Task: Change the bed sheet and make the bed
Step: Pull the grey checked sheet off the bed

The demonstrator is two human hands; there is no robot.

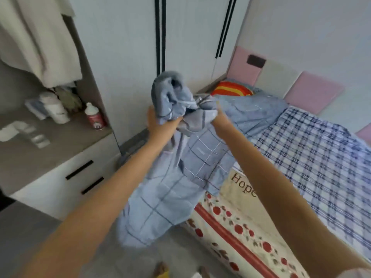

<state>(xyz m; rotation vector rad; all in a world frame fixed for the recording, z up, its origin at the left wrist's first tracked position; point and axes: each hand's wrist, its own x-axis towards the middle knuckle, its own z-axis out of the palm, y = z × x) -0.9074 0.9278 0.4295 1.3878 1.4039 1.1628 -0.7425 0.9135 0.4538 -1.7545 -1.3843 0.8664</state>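
A light blue checked sheet point(166, 189) is bunched up in front of me, its lower part hanging down beside the bed toward the floor. My left hand point(155, 122) grips the bundle from the left and my right hand point(219, 119) grips it from the right, both held at chest height with arms stretched out. More of the blue cloth point(249, 111) trails back onto the bed. A blue-and-white plaid sheet point(313, 157) covers the mattress top. The mattress point(236, 229) has a cream side with red flowers and a red stripe.
A red, orange and yellow pillow point(230, 89) lies at the head of the bed by pink and cream wall pads point(309, 93). White wardrobe doors point(130, 47) stand ahead. On the left, a drawer unit point(66, 163) carries bottles point(94, 117). Grey floor lies below.
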